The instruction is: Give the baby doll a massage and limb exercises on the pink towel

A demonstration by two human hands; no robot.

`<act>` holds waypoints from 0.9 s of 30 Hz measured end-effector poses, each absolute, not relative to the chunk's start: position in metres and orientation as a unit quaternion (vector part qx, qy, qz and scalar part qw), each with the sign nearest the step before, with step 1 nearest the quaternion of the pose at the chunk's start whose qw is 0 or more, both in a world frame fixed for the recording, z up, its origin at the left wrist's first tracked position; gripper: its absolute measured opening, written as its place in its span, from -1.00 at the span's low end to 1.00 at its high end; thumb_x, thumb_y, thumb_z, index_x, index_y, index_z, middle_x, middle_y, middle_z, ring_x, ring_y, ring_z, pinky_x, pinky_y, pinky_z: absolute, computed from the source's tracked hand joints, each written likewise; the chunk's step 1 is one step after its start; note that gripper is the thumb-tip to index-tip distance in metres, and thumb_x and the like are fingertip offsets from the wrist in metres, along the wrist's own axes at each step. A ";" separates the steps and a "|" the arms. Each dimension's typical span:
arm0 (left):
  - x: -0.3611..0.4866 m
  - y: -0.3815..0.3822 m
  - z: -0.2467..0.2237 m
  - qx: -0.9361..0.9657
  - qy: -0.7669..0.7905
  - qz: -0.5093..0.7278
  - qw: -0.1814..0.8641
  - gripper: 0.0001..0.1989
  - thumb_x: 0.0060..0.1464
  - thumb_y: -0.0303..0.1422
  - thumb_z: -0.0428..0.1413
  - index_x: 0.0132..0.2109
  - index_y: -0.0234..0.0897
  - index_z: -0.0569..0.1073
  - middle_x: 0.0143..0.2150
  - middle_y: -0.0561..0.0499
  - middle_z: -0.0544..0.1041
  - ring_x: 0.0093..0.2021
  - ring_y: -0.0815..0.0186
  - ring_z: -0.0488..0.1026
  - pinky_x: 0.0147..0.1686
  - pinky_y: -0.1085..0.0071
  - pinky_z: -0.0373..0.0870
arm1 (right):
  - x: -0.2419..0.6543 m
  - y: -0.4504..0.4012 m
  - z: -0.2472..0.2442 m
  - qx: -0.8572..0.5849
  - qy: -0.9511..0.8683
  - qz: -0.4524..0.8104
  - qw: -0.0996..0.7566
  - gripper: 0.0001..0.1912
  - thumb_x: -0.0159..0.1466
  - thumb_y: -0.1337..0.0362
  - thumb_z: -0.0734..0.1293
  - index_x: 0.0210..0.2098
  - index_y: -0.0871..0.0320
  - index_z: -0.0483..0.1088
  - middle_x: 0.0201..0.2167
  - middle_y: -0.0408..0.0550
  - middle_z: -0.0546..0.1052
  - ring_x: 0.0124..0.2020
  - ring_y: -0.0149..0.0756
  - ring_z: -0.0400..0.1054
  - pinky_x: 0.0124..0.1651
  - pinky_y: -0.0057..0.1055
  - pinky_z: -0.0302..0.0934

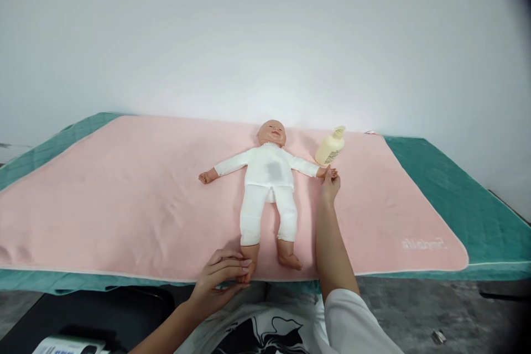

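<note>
A baby doll with a white cloth body lies on its back on the pink mat, arms spread and head toward the wall. My left hand is closed around its foot on the left side, fingers over the top and thumb below. With thumb and fingertips, my right hand pinches the doll's hand on the right side. Just beyond that hand, a pale yellow pump bottle stands slightly tilted in view. A grey patch marks the doll's chest.
Under the mat, a green quilted cover shows at both sides and along the front edge. A white wall rises behind. At lower left are a black seat and a white object on it.
</note>
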State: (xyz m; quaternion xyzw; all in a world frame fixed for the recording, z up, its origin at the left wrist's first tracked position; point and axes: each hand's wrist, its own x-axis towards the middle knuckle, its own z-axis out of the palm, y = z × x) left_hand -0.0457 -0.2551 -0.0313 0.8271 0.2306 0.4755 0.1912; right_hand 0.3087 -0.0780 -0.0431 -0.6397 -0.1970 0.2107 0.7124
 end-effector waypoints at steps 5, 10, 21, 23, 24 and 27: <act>-0.046 -0.257 -0.039 0.818 0.244 0.486 0.188 -0.79 0.10 -0.39 0.25 -0.09 -0.26 0.53 -0.19 -0.05 0.64 -0.07 0.27 0.53 -0.11 0.38 0.56 | 0.309 -0.077 -0.046 -0.636 -0.199 0.218 0.713 -0.60 0.21 -0.05 0.31 -0.19 0.17 0.29 -0.15 -0.01 0.52 -0.08 -0.25 0.46 0.06 -0.27 0.35; -0.041 -0.258 -0.032 0.813 0.249 0.496 0.174 -0.81 0.10 -0.41 0.25 -0.10 -0.26 0.55 -0.21 -0.05 0.64 -0.11 0.27 0.55 -0.15 0.37 0.58 | 0.307 -0.077 -0.045 -0.613 -0.205 0.220 0.731 -0.58 0.19 -0.06 0.31 -0.18 0.16 0.29 -0.09 0.02 0.50 -0.03 -0.25 0.44 0.08 -0.25 0.36; -0.039 -0.251 0.021 0.807 0.243 0.525 0.117 -0.89 0.16 -0.44 0.19 -0.14 -0.25 0.52 -0.20 -0.04 0.64 -0.16 0.28 0.56 -0.26 0.34 0.58 | 0.263 -0.097 -0.016 -0.562 -0.323 0.119 0.753 -0.51 0.26 0.00 0.29 0.08 0.15 0.27 0.10 0.11 0.43 0.13 -0.22 0.37 0.16 -0.23 0.30; -0.039 -0.247 0.026 0.806 0.252 0.523 0.117 -0.86 0.16 -0.45 0.18 -0.11 -0.24 0.52 -0.17 -0.05 0.64 -0.15 0.26 0.55 -0.26 0.32 0.58 | 0.253 -0.099 -0.016 -0.531 -0.356 0.130 0.757 -0.49 0.26 0.05 0.31 0.12 0.14 0.24 0.12 0.12 0.41 0.16 -0.21 0.36 0.16 -0.22 0.31; -0.039 -0.244 0.028 0.807 0.256 0.520 0.118 -0.85 0.16 -0.46 0.18 -0.10 -0.24 0.52 -0.16 -0.05 0.64 -0.13 0.26 0.54 -0.25 0.32 0.58 | 0.249 -0.100 -0.018 -0.515 -0.374 0.136 0.759 -0.49 0.26 0.07 0.32 0.12 0.15 0.24 0.12 0.13 0.42 0.16 -0.20 0.36 0.15 -0.21 0.32; -0.039 -0.233 0.033 0.813 0.259 0.508 0.118 -0.82 0.15 -0.49 0.18 -0.08 -0.22 0.52 -0.13 -0.05 0.64 -0.09 0.25 0.53 -0.19 0.31 0.57 | 0.242 -0.101 -0.022 -0.486 -0.432 0.125 0.750 -0.55 0.27 0.14 0.33 0.09 0.17 0.30 0.05 0.13 0.46 0.10 -0.19 0.41 0.14 -0.17 0.35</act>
